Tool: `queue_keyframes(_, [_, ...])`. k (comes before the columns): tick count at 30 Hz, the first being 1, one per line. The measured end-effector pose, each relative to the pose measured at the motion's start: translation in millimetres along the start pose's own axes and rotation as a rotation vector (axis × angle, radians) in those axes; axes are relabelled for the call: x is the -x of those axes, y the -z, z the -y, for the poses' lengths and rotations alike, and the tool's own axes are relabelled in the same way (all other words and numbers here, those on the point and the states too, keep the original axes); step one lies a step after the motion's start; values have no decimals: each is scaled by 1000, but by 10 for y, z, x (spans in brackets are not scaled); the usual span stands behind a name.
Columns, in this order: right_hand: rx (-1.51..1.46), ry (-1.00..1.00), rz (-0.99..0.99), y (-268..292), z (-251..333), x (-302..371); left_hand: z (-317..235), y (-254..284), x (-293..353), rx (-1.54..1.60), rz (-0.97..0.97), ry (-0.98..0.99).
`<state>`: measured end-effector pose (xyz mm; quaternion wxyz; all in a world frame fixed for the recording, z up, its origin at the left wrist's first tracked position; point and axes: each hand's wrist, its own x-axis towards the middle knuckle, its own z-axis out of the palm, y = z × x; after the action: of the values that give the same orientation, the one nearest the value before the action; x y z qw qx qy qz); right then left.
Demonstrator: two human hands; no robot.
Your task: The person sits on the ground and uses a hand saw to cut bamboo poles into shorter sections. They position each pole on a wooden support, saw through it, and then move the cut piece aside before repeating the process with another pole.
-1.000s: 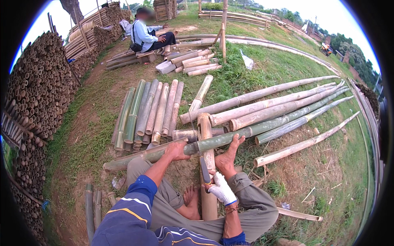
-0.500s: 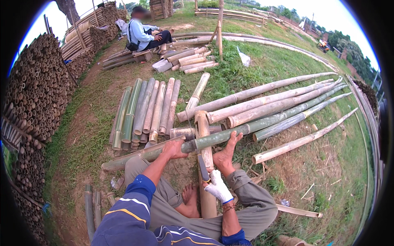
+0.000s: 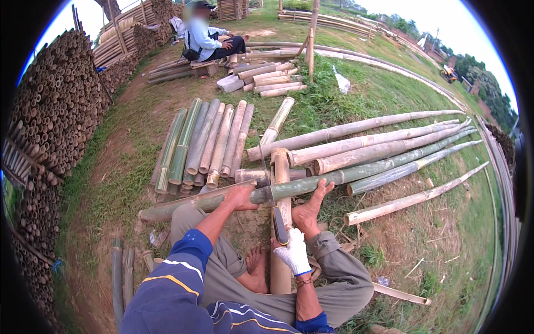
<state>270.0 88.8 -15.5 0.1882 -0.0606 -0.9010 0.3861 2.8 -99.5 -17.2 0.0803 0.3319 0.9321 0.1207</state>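
A long green bamboo pole lies across an upright-looking bamboo support in front of me. My left hand is closed over the pole, left of the support. My right hand, in a white knitted glove, grips the dark handle of a handsaw. Its thin blade crosses the pole just left of the support; how deep it has cut cannot be seen. My bare right foot presses against the pole on the right of the support.
Cut bamboo pieces lie in a row at the left. Long poles stretch to the right. Tall bamboo stacks line the left side. A person sits at the back, beside a pile of short pieces.
The view has shifted, so the background sits further right and a little higher. The saw and gloved hand have moved slightly; my left hand still holds the pole.
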Motion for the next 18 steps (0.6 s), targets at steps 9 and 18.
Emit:
queue_keyframes(9, [-33,59,-19,-30,-72,-6,7,-37,-36,-7,24,13])
queue_keyframes(18, [-45,42,-35,-46,-48,2,4,-18,-17,9,2,15])
